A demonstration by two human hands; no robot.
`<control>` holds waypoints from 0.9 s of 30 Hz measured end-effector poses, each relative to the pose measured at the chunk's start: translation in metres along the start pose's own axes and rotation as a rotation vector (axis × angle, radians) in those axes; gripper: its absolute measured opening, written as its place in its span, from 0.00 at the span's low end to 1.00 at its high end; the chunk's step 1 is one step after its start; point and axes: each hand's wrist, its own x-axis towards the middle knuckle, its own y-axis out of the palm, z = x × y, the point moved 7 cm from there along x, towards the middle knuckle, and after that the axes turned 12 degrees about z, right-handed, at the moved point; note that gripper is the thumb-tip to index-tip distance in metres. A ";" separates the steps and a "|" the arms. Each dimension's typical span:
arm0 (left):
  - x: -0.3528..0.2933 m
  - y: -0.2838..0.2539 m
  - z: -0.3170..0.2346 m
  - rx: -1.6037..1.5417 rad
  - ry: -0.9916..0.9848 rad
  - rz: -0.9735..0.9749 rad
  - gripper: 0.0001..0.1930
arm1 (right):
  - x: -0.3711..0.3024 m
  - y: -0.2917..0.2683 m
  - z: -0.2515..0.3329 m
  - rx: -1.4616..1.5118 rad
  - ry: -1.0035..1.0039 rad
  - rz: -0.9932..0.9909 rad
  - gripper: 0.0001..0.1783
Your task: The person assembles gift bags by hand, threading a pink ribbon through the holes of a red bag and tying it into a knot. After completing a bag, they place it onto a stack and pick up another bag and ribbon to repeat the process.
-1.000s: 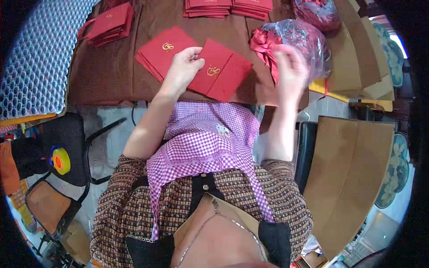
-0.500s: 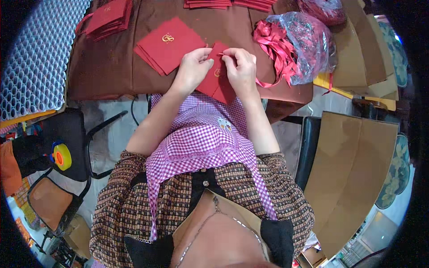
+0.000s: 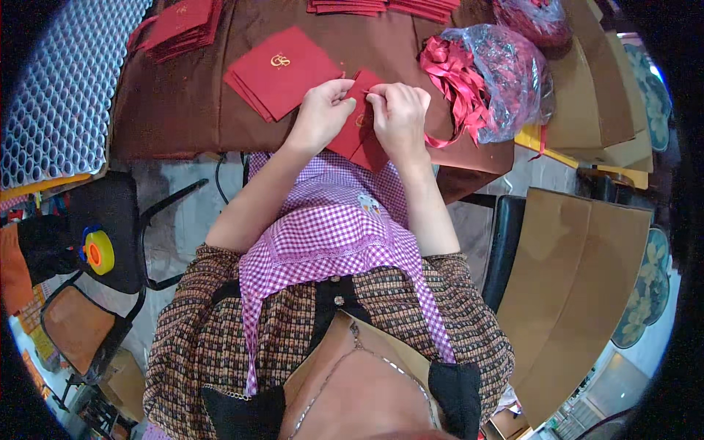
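A red folded card (image 3: 358, 145) with a gold emblem rests at the table's near edge, its lower corner reaching out over my apron. My left hand (image 3: 321, 114) grips the card's left side between thumb and fingers. Over its right side, my right hand (image 3: 401, 117) pinches thumb against forefinger at the card's upper part; a tiny bit shows at the fingertips, too small to name. Just left of my left hand lies a small stack of matching red cards (image 3: 275, 84). Red ribbons (image 3: 456, 70) spill from a clear plastic bag (image 3: 517, 88) to the right.
More red card stacks (image 3: 183, 28) lie at the far left and along the far edge of the brown-covered table (image 3: 169, 125). Another bag of red material (image 3: 539, 18) sits at the far right. Cardboard (image 3: 576, 293) stands on the right; a black chair (image 3: 110, 213) is on the left.
Both hands keep their places on the card, with only a slight shift of the right fingers. The whole view has moved a little.
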 end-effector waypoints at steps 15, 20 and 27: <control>-0.005 0.008 -0.007 0.330 0.059 -0.038 0.16 | 0.002 -0.002 0.027 -0.288 -0.123 0.140 0.04; -0.004 0.008 -0.002 0.392 0.179 -0.049 0.17 | 0.002 0.002 0.016 -0.162 -0.032 0.174 0.05; -0.014 0.013 -0.027 0.666 0.378 -0.082 0.15 | 0.001 0.014 -0.021 0.384 0.398 0.308 0.08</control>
